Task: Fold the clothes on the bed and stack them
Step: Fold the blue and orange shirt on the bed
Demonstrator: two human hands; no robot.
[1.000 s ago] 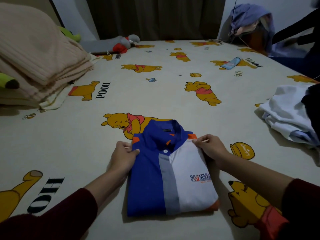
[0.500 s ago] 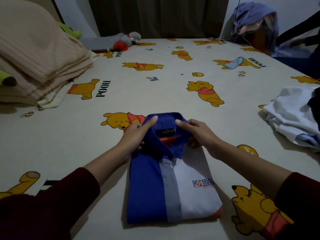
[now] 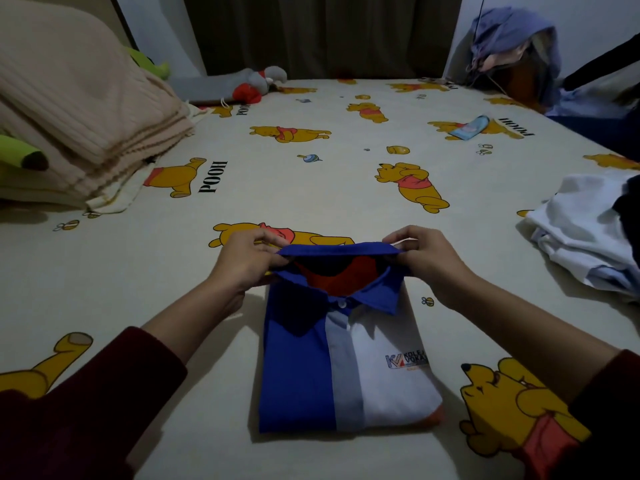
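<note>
Both forearms reach in from the lower corners of the frame, dark red sleeves pushed up, and meet at the middle. The left hand (image 3: 247,259) pinches the left end of the raised blue collar (image 3: 337,250) between thumb and curled fingers; the right hand (image 3: 427,259) pinches the right end the same way, knuckles up. Between them the collar's back edge stands lifted off the shirt, showing an orange-red lining beneath.

The folded shirt (image 3: 346,362) lies flat on the bedsheet (image 3: 242,188) in the lower centre of the frame, a tidy rectangle with its long axis running from the bottom of the frame toward the top, collar end farthest from the camera. Its left panel is blue, a grey strip runs down the middle, and the right panel is white with a small printed logo; the lettering is cut off by the fold and only partly readable.

A heap of white clothes (image 3: 585,237) sits at the right edge, well apart from the shirt. A folded beige blanket (image 3: 79,109) fills the upper left.
</note>
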